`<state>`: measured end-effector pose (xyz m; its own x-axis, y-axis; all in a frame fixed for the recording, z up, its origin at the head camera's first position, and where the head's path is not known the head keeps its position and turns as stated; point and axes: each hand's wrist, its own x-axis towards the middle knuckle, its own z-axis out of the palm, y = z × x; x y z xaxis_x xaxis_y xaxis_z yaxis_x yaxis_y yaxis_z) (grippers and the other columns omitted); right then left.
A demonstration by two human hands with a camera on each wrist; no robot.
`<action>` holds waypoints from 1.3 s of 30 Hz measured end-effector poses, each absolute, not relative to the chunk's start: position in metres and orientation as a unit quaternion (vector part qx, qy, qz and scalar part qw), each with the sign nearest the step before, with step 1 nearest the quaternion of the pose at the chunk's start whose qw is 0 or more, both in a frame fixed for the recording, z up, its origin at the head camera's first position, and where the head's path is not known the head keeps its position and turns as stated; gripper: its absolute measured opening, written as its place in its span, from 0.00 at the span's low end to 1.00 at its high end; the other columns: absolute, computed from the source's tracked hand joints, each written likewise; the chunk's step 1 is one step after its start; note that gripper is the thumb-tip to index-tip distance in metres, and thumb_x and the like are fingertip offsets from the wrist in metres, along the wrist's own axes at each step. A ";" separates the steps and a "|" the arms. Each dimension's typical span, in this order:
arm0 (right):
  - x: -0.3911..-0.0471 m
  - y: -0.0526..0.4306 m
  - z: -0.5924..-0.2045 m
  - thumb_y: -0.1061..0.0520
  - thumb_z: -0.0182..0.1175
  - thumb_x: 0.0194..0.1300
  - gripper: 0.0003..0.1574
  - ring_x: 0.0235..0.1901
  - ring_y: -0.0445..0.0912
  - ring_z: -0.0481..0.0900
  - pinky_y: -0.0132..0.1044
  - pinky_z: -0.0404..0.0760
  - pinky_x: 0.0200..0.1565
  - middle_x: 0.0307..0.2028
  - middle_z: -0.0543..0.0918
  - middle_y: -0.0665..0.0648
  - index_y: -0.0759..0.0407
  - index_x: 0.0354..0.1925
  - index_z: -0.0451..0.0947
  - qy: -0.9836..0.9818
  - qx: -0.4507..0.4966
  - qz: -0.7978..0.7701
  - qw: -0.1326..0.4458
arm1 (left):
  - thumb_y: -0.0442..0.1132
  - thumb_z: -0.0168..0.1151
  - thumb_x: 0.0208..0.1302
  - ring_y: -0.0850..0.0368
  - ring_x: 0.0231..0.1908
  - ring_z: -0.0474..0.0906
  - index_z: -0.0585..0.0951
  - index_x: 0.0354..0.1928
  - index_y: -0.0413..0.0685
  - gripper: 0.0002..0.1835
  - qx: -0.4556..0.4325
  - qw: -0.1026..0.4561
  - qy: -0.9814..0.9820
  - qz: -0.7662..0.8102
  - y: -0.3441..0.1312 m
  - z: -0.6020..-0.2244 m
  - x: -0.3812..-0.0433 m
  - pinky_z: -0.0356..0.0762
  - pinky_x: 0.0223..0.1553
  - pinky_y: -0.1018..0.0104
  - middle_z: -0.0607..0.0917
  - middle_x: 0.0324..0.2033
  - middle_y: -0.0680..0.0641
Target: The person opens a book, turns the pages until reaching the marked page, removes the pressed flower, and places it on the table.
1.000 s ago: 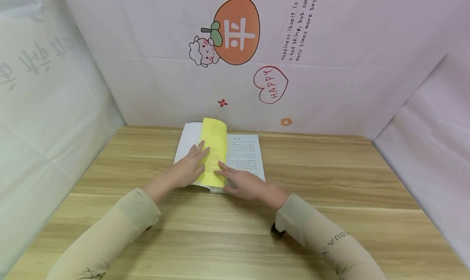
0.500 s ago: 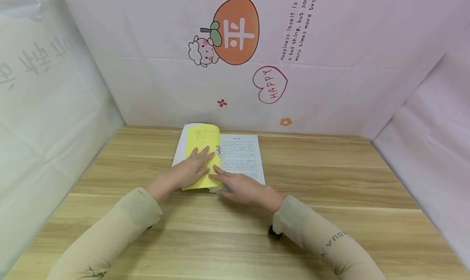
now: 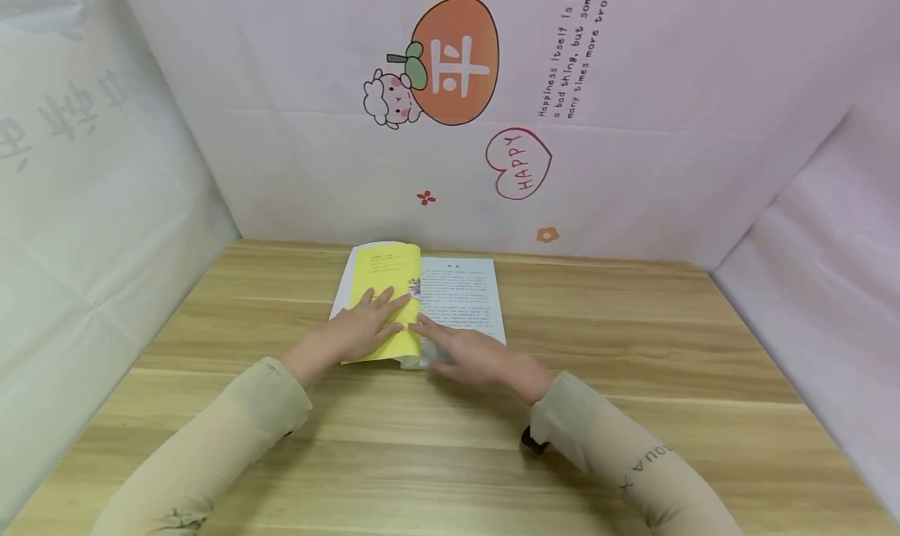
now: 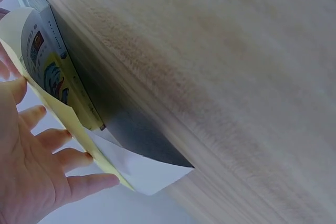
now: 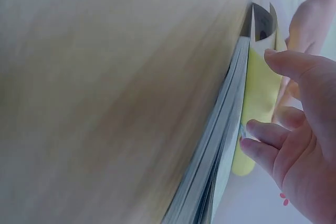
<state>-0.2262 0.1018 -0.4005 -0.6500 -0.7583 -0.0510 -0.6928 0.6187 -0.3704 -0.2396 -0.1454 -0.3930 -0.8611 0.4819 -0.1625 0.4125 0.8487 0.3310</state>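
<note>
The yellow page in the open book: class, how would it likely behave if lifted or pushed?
The yellow page is probably floppy, since it curves in the left wrist view. It may spring up if the left hand lifts, since it bows beside the white printed page.

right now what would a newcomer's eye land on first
Likely the bright yellow page on the left of the open book, under the left hand. The right hand is near the book's middle. Behind, the big orange fruit printed on the pale backdrop stands out too.
</note>
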 end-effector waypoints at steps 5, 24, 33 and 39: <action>-0.232 0.111 -0.399 0.49 0.62 0.75 0.42 0.71 0.52 0.67 0.48 0.70 0.68 0.77 0.62 0.57 0.50 0.80 0.58 0.899 -0.392 -0.158 0.115 | 0.57 0.41 0.83 0.27 0.76 0.43 0.50 0.83 0.56 0.34 0.224 0.117 0.958 0.135 -0.145 -0.394 -0.243 0.54 0.62 0.19 0.48 0.80 0.37; -0.238 0.144 -0.391 0.56 0.63 0.74 0.27 0.66 0.51 0.75 0.47 0.75 0.64 0.66 0.78 0.59 0.60 0.68 0.76 0.905 -0.374 -0.155 0.132 | 0.58 0.42 0.82 0.21 0.73 0.45 0.48 0.83 0.55 0.36 0.189 0.138 0.961 0.149 -0.155 -0.399 -0.248 0.60 0.60 0.21 0.44 0.78 0.29; -0.240 0.159 -0.387 0.57 0.66 0.72 0.22 0.56 0.46 0.81 0.42 0.80 0.57 0.60 0.83 0.58 0.62 0.61 0.82 0.910 -0.359 -0.152 0.139 | 0.59 0.42 0.82 0.19 0.73 0.42 0.46 0.83 0.49 0.39 0.193 0.147 0.960 0.138 -0.156 -0.400 -0.249 0.62 0.59 0.21 0.41 0.79 0.32; -0.241 0.169 -0.385 0.56 0.68 0.70 0.21 0.48 0.43 0.83 0.37 0.81 0.49 0.59 0.83 0.60 0.61 0.58 0.84 0.913 -0.357 -0.137 0.143 | 0.59 0.45 0.81 0.19 0.73 0.39 0.45 0.82 0.42 0.42 0.202 0.150 0.958 0.140 -0.154 -0.398 -0.247 0.60 0.61 0.23 0.42 0.81 0.38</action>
<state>-0.2407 0.1690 -0.3845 -0.7045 -0.6904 -0.1642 -0.6119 0.7082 -0.3522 -0.2473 -0.1540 -0.3976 -0.8730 0.4296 -0.2309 0.3455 0.8788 0.3290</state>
